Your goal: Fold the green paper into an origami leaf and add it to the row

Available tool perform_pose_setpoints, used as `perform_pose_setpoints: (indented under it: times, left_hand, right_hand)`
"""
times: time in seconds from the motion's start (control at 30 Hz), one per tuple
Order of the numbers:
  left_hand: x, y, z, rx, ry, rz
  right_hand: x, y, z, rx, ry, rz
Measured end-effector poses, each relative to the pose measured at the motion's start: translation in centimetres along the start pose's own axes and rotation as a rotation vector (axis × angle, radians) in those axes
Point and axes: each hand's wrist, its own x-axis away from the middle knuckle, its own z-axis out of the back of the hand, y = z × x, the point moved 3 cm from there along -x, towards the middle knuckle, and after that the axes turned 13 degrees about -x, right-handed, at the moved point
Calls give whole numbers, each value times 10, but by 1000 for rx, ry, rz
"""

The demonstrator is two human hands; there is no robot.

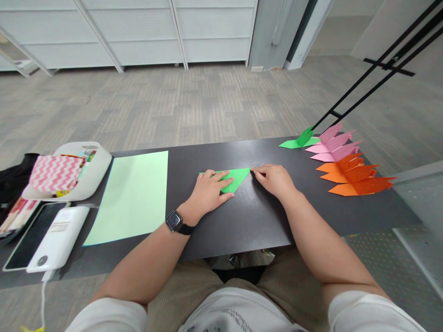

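A bright green sheet of origami paper [239, 177], folded into a triangle-like shape, lies on the dark table with its long edge at the far side. My left hand [206, 192] rests flat across its left part, fingers spread, covering that end. At the sharp right corner, my right hand [274, 180] has its thumb and index finger closed on the paper's tip; the other fingers are curled in. A watch with a black band [175, 222] is on my left wrist.
Left of my hands lies a pale green stack of paper [136, 193]. Beyond it are a white basket [98, 170], a white power bank [58, 237] with a cable, and a phone [27, 244]. Folded green [300, 139], pink [334, 146] and orange paper birds [353, 177] line the right end.
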Motion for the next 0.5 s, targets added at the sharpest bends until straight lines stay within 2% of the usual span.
perform_pose_setpoints:
  times: [0.3, 0.37, 0.5]
  left_hand:
    - [1, 2, 0, -34, -14, -17]
    - [1, 3, 1, -46, -14, -23]
    - [2, 3, 2, -58, -10, -32]
  right_hand:
    - [1, 1, 6, 11, 71, -45]
    - [2, -3, 8, -19, 74, -3]
    - [8, -19, 1, -89, -124, 207]
